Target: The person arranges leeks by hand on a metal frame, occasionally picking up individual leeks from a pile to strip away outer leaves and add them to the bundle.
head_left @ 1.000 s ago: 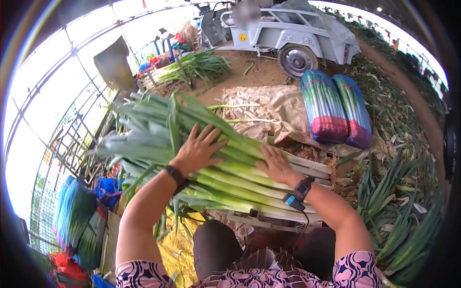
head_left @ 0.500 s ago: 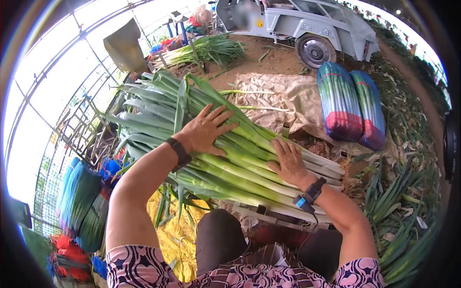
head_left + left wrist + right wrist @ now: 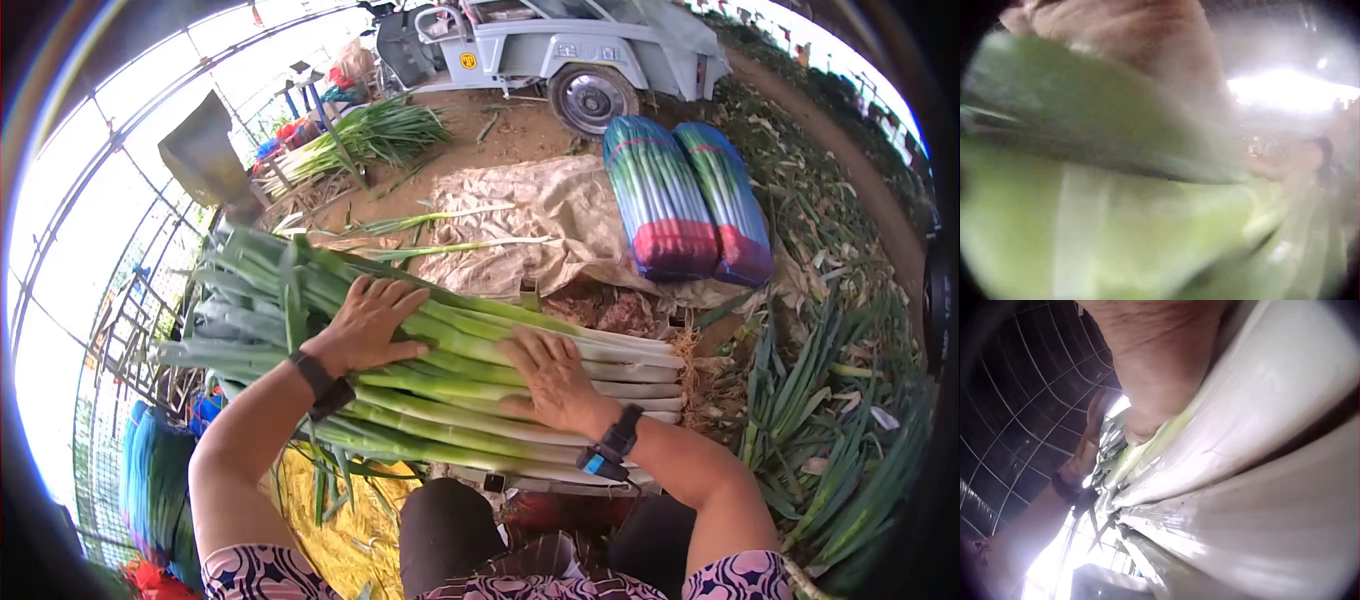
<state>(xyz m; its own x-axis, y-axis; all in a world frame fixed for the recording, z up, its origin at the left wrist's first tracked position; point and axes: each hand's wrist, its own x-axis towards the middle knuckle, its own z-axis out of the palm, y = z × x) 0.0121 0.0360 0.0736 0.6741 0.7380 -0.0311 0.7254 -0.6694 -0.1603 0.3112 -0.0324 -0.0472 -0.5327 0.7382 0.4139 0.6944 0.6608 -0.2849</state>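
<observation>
One bundle of leeks (image 3: 465,350) lies beneath the left hand (image 3: 368,325), which rests on it with fingers outstretched, and beneath the right hand (image 3: 552,380), fingers relaxed, nearer the root ends (image 3: 686,365).

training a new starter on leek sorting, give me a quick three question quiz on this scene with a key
1. Which hand lies nearer the roots of the leeks?
2. True or false: the left hand rests on the leeks.
3. The sheet beside the person's left knee is: A) black, B) yellow, C) red.

Key: 1. The right hand. 2. True. 3. B.
</observation>
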